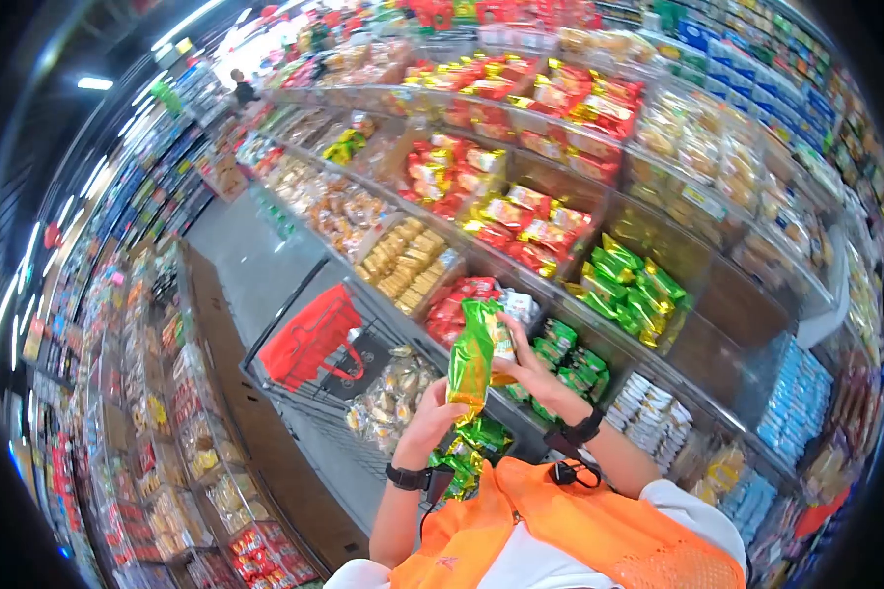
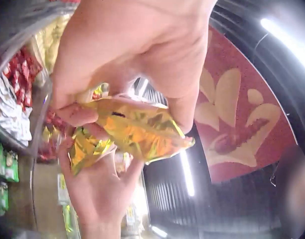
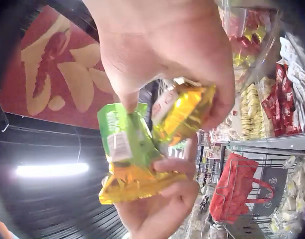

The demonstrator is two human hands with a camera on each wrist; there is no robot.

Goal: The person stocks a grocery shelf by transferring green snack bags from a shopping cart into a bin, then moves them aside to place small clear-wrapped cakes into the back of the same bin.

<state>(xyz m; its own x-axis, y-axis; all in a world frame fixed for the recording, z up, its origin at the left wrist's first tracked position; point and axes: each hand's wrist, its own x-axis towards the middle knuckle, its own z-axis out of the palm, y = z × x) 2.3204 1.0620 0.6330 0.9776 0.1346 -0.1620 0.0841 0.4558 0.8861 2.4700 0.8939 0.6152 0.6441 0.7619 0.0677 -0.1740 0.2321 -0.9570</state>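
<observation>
Two shiny snack packets are held up in front of the chest. My left hand grips the gold lower end of a green-and-gold packet, fingers on one side and thumb on the other. A printed barcode label shows on this packet's green part in the right wrist view. My right hand holds a second packet, gold with a pale printed side, close beside the first. The right thumb reaches the green end of the first packet. In the left wrist view, my left hand is above and my right hand below.
A shopping cart stands alongside, with a red bag and clear-wrapped snacks inside. Tiered bins hold green packets, red packets and white packets. Another shelf row lines the aisle's left side.
</observation>
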